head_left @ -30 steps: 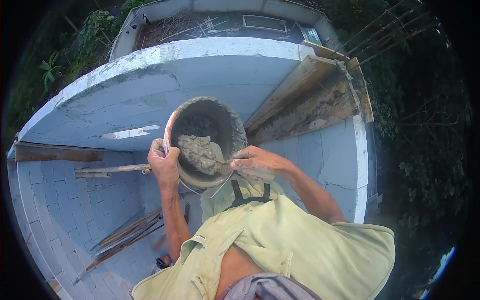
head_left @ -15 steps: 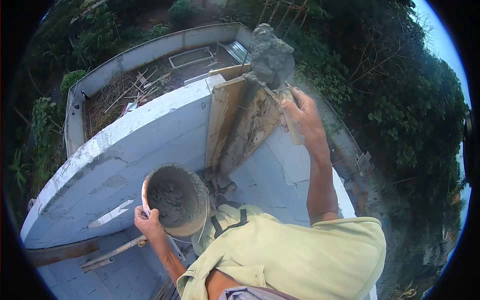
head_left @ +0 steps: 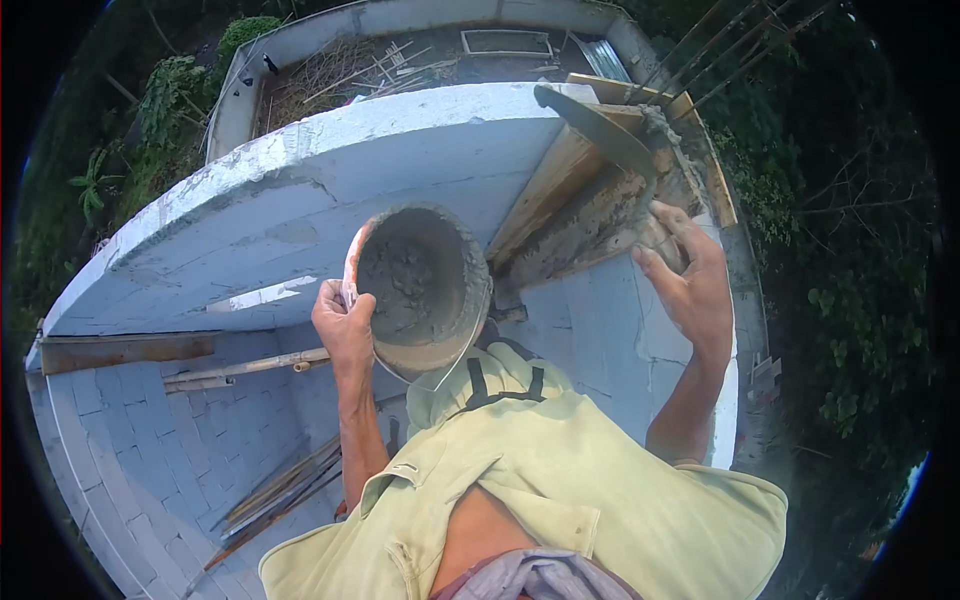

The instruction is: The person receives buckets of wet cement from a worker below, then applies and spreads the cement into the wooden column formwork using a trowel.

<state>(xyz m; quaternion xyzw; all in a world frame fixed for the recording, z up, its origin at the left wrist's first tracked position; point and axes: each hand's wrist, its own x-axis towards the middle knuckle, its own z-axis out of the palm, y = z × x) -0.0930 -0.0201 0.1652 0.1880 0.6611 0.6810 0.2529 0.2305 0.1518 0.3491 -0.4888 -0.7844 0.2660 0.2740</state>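
My left hand (head_left: 345,325) grips the rim of a bucket (head_left: 470,290), thumb over the edge. Wet grey mortar (head_left: 405,285) lies inside the tilted bucket, close to my body. In my right hand (head_left: 695,280) is the handle of a trowel (head_left: 600,132), fingers wrapped around it. The trowel's blade is turned on its side, pointing up and left over the wooden formwork boards (head_left: 560,185). No large lump of mortar shows on it. Grey mortar sits along the top of the formwork, just beyond the blade.
A white block wall (head_left: 330,150) curves along the left and meets the formwork at the corner. Thin rods (head_left: 745,50) rise behind the boards. Bamboo poles (head_left: 250,368) and long strips (head_left: 285,490) lie lower left. Trees and a walled yard are far below.
The big lump of mortar has left the trowel, and its blade has turned onto its side over the formwork. My left hand still holds the bucket. The view has swung round.
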